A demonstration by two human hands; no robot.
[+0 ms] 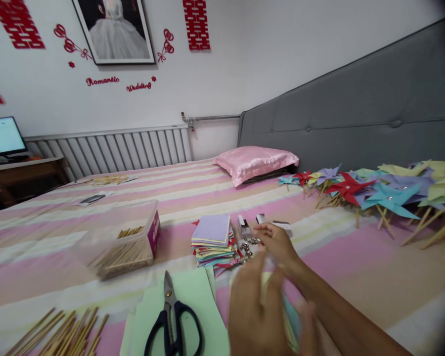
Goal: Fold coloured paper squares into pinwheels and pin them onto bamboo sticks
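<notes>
My left hand (254, 314) is low in the foreground and blurred. It grips a folded piece of pale yellow and teal paper (287, 309). My right hand (278, 242) reaches forward over it, fingertips down at a small heap of shiny metal pins (247, 247). Whether it pinches one is unclear. The heap lies beside a stack of coloured paper squares (213, 240) with a lilac sheet on top. Two small staplers (244, 227) lie just behind the pins.
Black-handled scissors (172, 321) lie on light green sheets (200, 296). A clear box of wooden sticks (122, 240) stands to the left, and loose sticks (65, 331) lie at the bottom left. Finished paper pinwheels (378, 193) line the grey headboard, next to a pink pillow (254, 160).
</notes>
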